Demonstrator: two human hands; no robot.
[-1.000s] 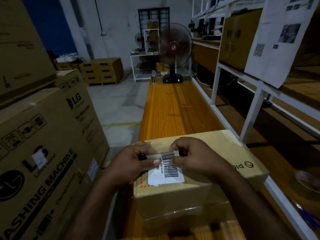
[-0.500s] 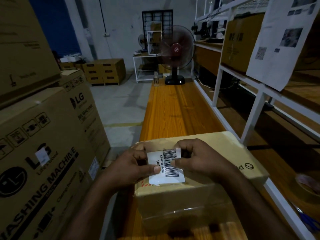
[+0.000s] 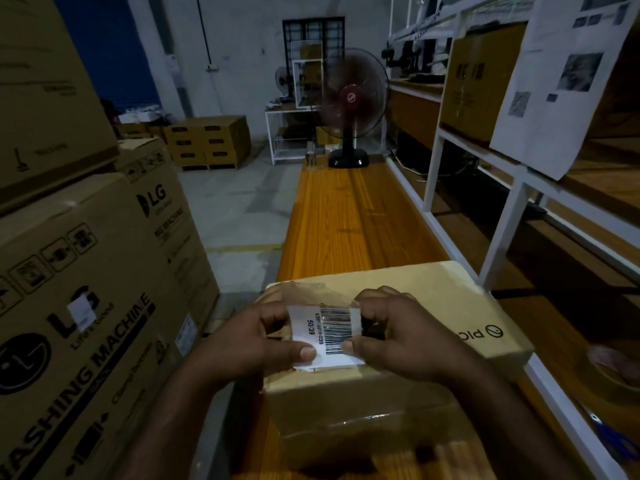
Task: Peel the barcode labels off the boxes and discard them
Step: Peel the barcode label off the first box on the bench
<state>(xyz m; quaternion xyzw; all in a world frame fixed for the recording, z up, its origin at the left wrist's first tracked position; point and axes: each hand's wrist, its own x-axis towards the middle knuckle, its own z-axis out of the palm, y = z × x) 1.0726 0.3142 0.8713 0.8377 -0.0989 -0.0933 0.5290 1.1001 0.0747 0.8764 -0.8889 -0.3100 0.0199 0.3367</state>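
Now white barcode label [image 3: 325, 336], "50/39" printed, pinched by left hand [image 3: 252, 344] and right hand [image 3: 405, 337] atop box [image 3: 450, 299].

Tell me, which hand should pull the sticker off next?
Probably the right hand: it pinches the raised far corner of the label. The left hand, also pinching, sits at the edge of the box and could steady it.

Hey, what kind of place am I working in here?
Probably a warehouse or stockroom: stacked washing machine cartons on the left, white metal shelving on the right, and smaller cartons stacked farther back.
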